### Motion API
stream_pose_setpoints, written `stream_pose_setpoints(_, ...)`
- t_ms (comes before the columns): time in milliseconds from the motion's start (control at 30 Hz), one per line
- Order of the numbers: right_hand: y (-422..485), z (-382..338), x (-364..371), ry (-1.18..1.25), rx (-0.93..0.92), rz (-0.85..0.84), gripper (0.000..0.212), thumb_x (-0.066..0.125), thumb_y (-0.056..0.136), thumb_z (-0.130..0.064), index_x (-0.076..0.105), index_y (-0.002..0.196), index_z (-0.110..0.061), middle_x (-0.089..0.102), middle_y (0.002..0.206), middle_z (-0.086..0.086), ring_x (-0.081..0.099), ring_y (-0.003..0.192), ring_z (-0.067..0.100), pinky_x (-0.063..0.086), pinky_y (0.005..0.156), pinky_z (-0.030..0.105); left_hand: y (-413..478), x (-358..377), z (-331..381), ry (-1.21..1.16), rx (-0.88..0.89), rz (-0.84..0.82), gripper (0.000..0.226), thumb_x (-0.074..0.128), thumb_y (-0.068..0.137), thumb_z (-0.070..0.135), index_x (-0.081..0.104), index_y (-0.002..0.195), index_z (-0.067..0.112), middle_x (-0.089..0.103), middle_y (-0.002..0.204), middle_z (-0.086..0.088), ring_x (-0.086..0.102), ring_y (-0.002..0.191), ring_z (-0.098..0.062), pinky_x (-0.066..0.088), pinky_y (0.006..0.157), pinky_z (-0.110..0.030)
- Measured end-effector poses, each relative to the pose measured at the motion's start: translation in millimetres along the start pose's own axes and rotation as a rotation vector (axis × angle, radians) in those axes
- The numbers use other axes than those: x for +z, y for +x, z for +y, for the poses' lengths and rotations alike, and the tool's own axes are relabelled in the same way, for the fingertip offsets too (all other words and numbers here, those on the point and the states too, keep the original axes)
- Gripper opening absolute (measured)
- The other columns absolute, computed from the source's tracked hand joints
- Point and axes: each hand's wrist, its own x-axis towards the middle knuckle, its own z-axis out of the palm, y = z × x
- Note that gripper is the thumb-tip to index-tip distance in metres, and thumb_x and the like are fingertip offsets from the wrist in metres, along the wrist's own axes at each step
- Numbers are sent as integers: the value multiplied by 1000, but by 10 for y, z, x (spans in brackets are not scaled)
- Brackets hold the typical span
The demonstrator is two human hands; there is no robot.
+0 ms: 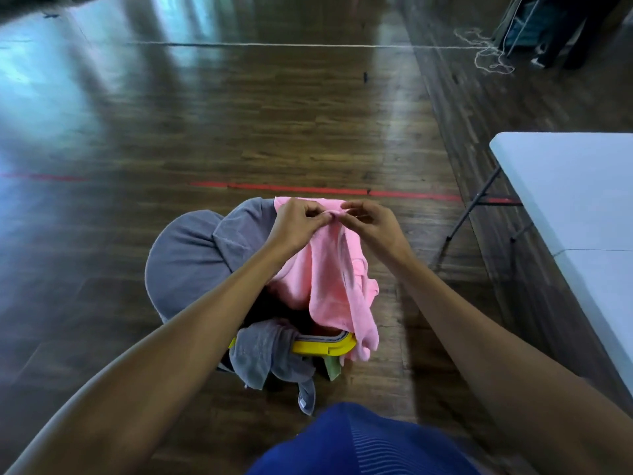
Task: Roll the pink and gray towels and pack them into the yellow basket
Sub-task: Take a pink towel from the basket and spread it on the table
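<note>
Head view: left hand [298,221] and right hand [373,225] pinch pink towel [329,275] mid-frame; sliding apart along its hem should flatten it.

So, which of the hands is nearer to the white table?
Right. The right hand is on the side of the white table, apart from it; the left hand is farther from it, beyond the right one. Both pinch the pink towel.

No legible text (anywhere in view)

White folding table [575,186] right; red tape line [325,190], white cord [274,45] on wood floor [171,132]
</note>
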Motion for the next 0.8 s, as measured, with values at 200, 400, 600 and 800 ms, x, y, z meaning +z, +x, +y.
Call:
stream_pose_setpoints(200, 17, -1, -2, -57, -37, 96, 6, 69, 86, -28, 73, 84, -24, 68, 71, -16, 62, 67, -2, 47, 67, 22, 72, 55, 65, 28, 12, -21, 8, 71, 84, 15, 77, 83, 10, 75, 79, -1, 63, 75, -7, 51, 72, -32)
stream_pose_setpoints(400, 107, 44, -128, -27, 32, 234, 12, 57, 90, -26, 63, 80, -31, 65, 77, -14, 61, 77, 9, 51, 73, 34, -57, 135, 12, -64, -80, -162, 28, 66, 89, 10, 54, 65, 5, 46, 58, 6, 37, 50, 2, 32, 53, -18)
stream_pose_setpoints(600, 188, 148, -498, 50, 163, 399, 14, 55, 92, -21, 60, 80, -26, 60, 77, -10, 54, 75, 9, 43, 72, 31, -239, 186, -329, -109, -168, -133, 28, 60, 93, 16, 61, 65, 20, 47, 64, 8, 39, 65, -7, 34, 65, -31)
stream_pose_setpoints(800, 136, -20, -345, -41, 138, 42, 14, 47, 98, -13, 61, 96, -11, 67, 76, -3, 62, 79, 14, 48, 78, 30, -64, 278, 72, -42, -18, -112, 29, 58, 96, 15, 58, 72, -2, 45, 65, 3, 36, 58, 2, 32, 57, -18)
